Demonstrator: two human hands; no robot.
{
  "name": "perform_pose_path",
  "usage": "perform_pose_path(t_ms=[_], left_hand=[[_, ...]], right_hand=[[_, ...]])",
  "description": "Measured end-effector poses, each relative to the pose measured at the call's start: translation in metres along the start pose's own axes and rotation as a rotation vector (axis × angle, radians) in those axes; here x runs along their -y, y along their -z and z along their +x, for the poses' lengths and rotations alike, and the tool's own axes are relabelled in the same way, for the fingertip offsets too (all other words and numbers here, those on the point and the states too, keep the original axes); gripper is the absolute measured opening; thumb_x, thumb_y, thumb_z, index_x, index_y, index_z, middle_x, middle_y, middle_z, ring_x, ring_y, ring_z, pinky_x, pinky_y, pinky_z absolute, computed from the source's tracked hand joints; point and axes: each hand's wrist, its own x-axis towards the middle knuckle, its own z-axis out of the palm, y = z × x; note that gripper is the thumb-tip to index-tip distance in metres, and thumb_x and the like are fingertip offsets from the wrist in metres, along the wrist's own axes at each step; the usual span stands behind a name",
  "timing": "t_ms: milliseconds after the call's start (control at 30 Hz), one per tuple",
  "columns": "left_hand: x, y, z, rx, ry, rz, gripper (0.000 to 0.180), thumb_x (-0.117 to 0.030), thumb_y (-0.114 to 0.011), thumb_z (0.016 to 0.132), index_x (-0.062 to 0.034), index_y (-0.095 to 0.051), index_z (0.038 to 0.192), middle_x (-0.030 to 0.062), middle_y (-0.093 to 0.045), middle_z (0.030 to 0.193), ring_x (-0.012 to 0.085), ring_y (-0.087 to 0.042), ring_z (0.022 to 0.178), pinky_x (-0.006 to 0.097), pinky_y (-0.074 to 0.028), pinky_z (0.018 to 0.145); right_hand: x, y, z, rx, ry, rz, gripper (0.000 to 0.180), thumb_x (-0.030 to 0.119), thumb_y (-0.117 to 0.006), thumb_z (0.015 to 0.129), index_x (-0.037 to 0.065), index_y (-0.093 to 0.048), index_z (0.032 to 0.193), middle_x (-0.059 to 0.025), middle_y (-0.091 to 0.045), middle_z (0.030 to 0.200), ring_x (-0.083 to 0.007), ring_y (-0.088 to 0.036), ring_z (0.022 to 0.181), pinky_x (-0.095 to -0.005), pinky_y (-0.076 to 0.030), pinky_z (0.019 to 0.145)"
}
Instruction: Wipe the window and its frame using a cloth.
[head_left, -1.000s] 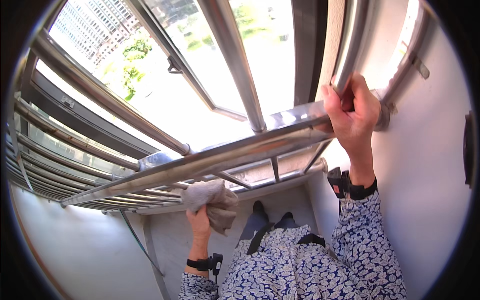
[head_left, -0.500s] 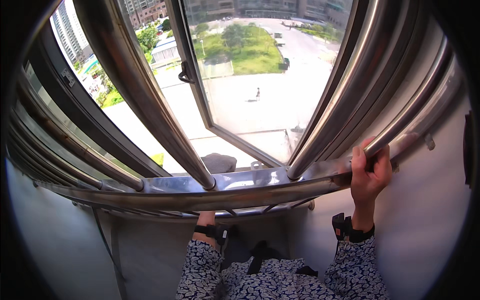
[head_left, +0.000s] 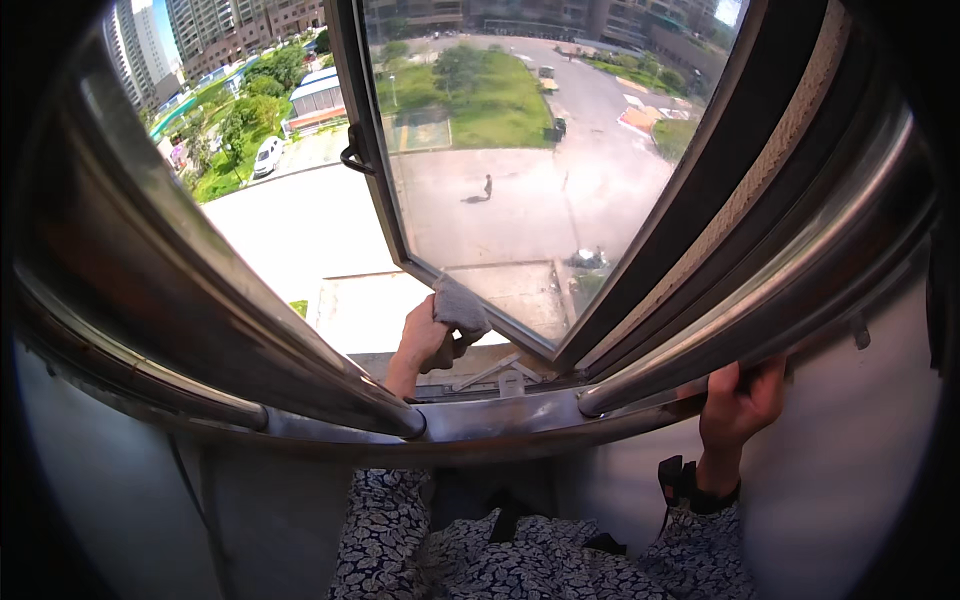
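Observation:
My left hand [head_left: 425, 340] reaches out past the steel guard rail [head_left: 480, 415] and holds a grey cloth [head_left: 460, 308] against the lower corner of the open window sash [head_left: 420, 262]. My right hand [head_left: 738, 400] grips the horizontal steel rail at the right, beside a slanted bar [head_left: 760, 290]. Both forearms wear dark wrist straps, and patterned sleeves show at the bottom.
Thick steel bars [head_left: 230, 300] curve across the left of the view. A black latch handle [head_left: 352, 160] sits on the sash frame. A white wall [head_left: 860, 460] lies to the right. Far below are a street, parked cars, lawns and buildings.
My view has moved closer to the bars and looks down outside. My left hand has gone out through the bars with the cloth up to the sash corner. My right hand keeps its grip on the rail.

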Motion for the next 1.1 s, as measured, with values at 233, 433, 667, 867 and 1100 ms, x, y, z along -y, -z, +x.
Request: perform_pose_path(t_ms=[233,433,667,867,1100], left_hand=[[0.089,-0.035,0.068,-0.557,0.160,-0.621,0.030,-0.004,-0.058,0.080,0.0033,-0.057,0.109,0.0116,-0.063,0.101,0.0226,-0.061,0.087,0.034,-0.048,0.078],[0.132,-0.007,0.092,-0.667,0.106,-0.823,0.028,-0.004,-0.059,0.082,0.0052,-0.058,0.108,0.0123,-0.063,0.098,0.0232,-0.062,0.086,0.035,-0.051,0.075],[0.122,-0.037,0.097,-0.586,0.171,-0.796,0.032,-0.005,-0.061,0.074,0.0063,-0.060,0.103,0.0125,-0.064,0.097,0.0212,-0.061,0.088,0.032,-0.048,0.076],[0.111,-0.051,0.092,-0.497,0.191,-0.854,0.035,-0.003,-0.059,0.075,0.0012,-0.058,0.110,0.0089,-0.062,0.105,0.0192,-0.059,0.095,0.031,-0.046,0.082],[0.123,-0.040,0.110,-0.632,0.130,-0.937,0.043,-0.006,-0.064,0.077,0.0018,-0.052,0.118,0.0112,-0.058,0.115,0.0224,-0.056,0.104,0.032,-0.044,0.089]], right_hand=[[0.002,0.000,0.011,0.001,0.213,-0.145,0.011,0.004,-0.059,0.075,0.001,-0.053,0.085,-0.0044,-0.052,0.070,-0.0115,-0.048,0.058,-0.0247,-0.042,0.055],[0.012,-0.012,0.014,0.047,0.183,-0.037,0.012,0.005,-0.061,0.077,0.002,-0.054,0.087,-0.0030,-0.051,0.067,-0.0112,-0.048,0.056,-0.0247,-0.041,0.054],[0.007,-0.005,0.007,0.012,0.145,-0.124,0.009,0.004,-0.056,0.080,0.001,-0.053,0.088,-0.0027,-0.050,0.074,-0.0106,-0.046,0.062,-0.0240,-0.041,0.059],[-0.008,0.008,-0.005,-0.006,-0.034,-0.146,0.022,0.007,-0.049,0.085,-0.004,-0.051,0.104,-0.0080,-0.054,0.089,-0.0145,-0.052,0.081,-0.0260,-0.044,0.076],[-0.018,0.010,-0.005,0.018,0.076,-0.184,0.037,0.011,-0.048,0.085,-0.009,-0.046,0.116,-0.0139,-0.056,0.098,-0.0178,-0.056,0.086,-0.0283,-0.048,0.074]])
